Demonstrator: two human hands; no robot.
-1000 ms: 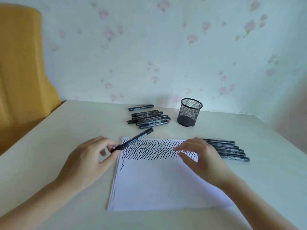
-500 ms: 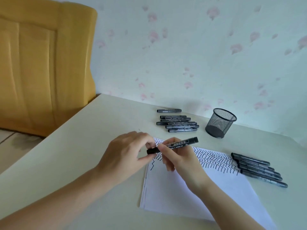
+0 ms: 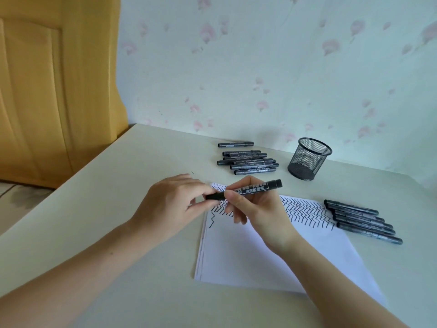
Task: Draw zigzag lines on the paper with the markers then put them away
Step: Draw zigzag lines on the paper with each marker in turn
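A black marker [image 3: 256, 187] is held level above the top left corner of the white paper [image 3: 255, 254]. My left hand [image 3: 172, 204] pinches its left end, the cap end, between thumb and fingers. My right hand [image 3: 255, 207] grips the barrel near the middle. Rows of black zigzag lines [image 3: 305, 210] run across the top of the paper, and one short zigzag goes down its left edge.
Several markers [image 3: 248, 159] lie in a pile at the back of the table, with one more apart behind them. Another row of markers [image 3: 361, 220] lies right of the paper. A black mesh pen cup [image 3: 308, 159] stands by the wall. A yellow door is at left.
My right hand left the paper and took hold of the marker's barrel, which my left hand held alone before. The view swung left and closer.
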